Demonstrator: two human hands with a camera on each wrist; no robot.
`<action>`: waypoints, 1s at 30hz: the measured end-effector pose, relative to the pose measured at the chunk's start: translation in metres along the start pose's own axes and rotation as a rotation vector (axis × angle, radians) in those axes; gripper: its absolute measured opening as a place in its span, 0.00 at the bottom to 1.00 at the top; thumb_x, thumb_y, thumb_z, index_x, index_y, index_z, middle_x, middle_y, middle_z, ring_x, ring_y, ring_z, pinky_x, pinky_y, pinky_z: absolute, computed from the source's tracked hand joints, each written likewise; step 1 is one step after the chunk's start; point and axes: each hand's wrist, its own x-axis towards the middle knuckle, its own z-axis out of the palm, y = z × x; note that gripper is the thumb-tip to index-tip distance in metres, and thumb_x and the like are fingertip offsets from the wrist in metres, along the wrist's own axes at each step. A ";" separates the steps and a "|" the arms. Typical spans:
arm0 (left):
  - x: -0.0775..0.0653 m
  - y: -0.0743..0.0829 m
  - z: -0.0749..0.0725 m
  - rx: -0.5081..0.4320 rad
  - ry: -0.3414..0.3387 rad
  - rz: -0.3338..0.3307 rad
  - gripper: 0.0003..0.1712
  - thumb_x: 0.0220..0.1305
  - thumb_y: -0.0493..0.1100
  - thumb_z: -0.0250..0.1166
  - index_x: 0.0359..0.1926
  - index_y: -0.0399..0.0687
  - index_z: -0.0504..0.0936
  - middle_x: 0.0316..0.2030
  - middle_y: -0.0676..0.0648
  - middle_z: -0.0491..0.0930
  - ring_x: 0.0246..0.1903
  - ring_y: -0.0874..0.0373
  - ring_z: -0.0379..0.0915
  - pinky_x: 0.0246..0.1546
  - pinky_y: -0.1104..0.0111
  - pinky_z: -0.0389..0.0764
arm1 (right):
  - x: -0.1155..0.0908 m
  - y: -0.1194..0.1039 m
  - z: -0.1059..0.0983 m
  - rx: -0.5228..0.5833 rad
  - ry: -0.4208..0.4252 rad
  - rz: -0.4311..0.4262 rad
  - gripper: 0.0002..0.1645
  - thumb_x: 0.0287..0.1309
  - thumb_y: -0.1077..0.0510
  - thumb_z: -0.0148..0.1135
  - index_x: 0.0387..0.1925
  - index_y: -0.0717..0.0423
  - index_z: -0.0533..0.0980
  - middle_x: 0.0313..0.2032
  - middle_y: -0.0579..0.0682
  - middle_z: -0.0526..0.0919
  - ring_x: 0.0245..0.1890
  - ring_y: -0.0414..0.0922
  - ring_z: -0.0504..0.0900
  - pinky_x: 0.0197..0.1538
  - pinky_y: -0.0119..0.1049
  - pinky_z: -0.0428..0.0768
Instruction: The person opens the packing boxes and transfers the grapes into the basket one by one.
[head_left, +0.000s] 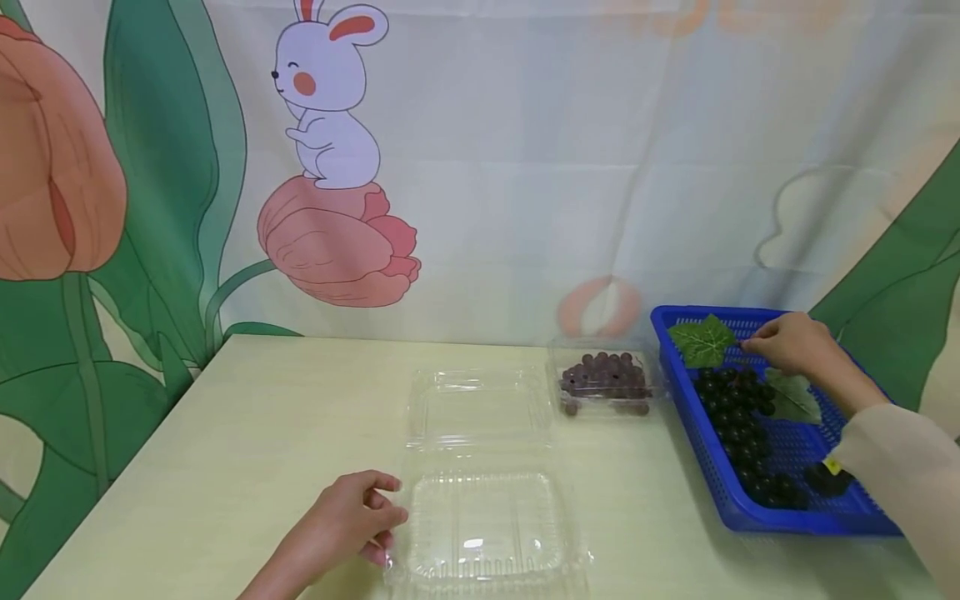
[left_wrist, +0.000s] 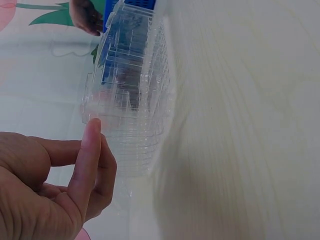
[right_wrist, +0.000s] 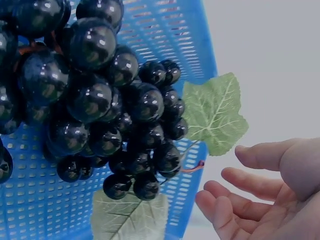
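A clear plastic clamshell box (head_left: 487, 533) lies with its lid folded back on the table. At its left edge is my left hand (head_left: 348, 521), fingers loosely bent; whether the fingertips touch the plastic I cannot tell. In the left wrist view nothing shows between thumb and fingers. My right hand (head_left: 795, 342) hovers over the far end of a blue basket (head_left: 701, 454), its thumb and fingers apart in the right wrist view. Close to those fingertips are a bunch of black grapes (right_wrist: 90, 95), its stem (right_wrist: 192, 169) and a green leaf (right_wrist: 215, 115).
A second clear box (head_left: 558, 354) with dark red grapes (head_left: 606, 379) stands beside the basket at the back. Another, paler leaf (head_left: 793, 397) lies in the basket, and a dark piece with a yellow tag (head_left: 832, 465) near its front. A printed curtain (head_left: 510, 167) hangs behind the table.
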 end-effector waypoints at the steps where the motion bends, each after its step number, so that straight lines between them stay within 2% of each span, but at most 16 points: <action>1: 0.000 0.000 0.000 -0.002 0.001 0.000 0.23 0.64 0.29 0.69 0.59 0.27 0.75 0.32 0.41 0.78 0.20 0.54 0.76 0.26 0.60 0.86 | -0.002 -0.001 -0.001 -0.004 -0.002 -0.009 0.30 0.75 0.51 0.55 0.60 0.76 0.75 0.51 0.74 0.80 0.34 0.57 0.86 0.33 0.49 0.84; 4: 0.000 0.000 0.000 0.001 -0.004 0.005 0.24 0.64 0.29 0.68 0.60 0.26 0.75 0.32 0.41 0.78 0.19 0.54 0.76 0.26 0.60 0.86 | -0.009 -0.005 -0.002 -0.008 -0.007 -0.032 0.29 0.75 0.51 0.56 0.58 0.75 0.77 0.34 0.66 0.83 0.26 0.51 0.81 0.29 0.46 0.80; 8: 0.000 -0.001 0.000 0.008 -0.014 0.008 0.24 0.64 0.29 0.69 0.60 0.26 0.75 0.32 0.41 0.79 0.18 0.54 0.77 0.25 0.61 0.86 | -0.018 -0.011 -0.002 -0.017 -0.031 -0.056 0.29 0.76 0.51 0.56 0.58 0.77 0.76 0.18 0.48 0.75 0.21 0.45 0.74 0.26 0.41 0.74; 16: -0.001 -0.001 -0.001 0.000 -0.004 0.006 0.24 0.64 0.29 0.69 0.60 0.27 0.75 0.33 0.41 0.79 0.19 0.54 0.77 0.25 0.60 0.86 | -0.039 -0.027 0.000 -0.038 -0.082 -0.078 0.32 0.76 0.49 0.56 0.60 0.78 0.73 0.26 0.51 0.80 0.24 0.47 0.75 0.28 0.42 0.75; 22: 0.000 -0.001 -0.001 0.000 -0.001 -0.008 0.24 0.64 0.29 0.69 0.60 0.27 0.75 0.33 0.41 0.79 0.18 0.54 0.77 0.25 0.61 0.86 | -0.052 -0.041 0.003 -0.057 -0.064 -0.095 0.33 0.75 0.48 0.59 0.60 0.77 0.74 0.37 0.60 0.85 0.32 0.49 0.82 0.30 0.44 0.80; 27: 0.000 -0.002 -0.001 -0.005 -0.009 -0.003 0.25 0.64 0.29 0.69 0.61 0.27 0.75 0.33 0.41 0.79 0.19 0.54 0.77 0.25 0.61 0.86 | -0.061 -0.051 0.008 -0.069 -0.059 -0.114 0.34 0.74 0.47 0.59 0.58 0.77 0.75 0.32 0.52 0.84 0.29 0.47 0.80 0.31 0.44 0.80; 30: -0.001 -0.002 -0.001 -0.004 -0.008 -0.005 0.25 0.64 0.29 0.69 0.61 0.27 0.75 0.33 0.41 0.79 0.19 0.54 0.77 0.25 0.61 0.86 | -0.068 -0.055 0.012 -0.079 -0.034 -0.141 0.31 0.73 0.48 0.61 0.56 0.76 0.77 0.35 0.56 0.85 0.30 0.48 0.81 0.32 0.46 0.81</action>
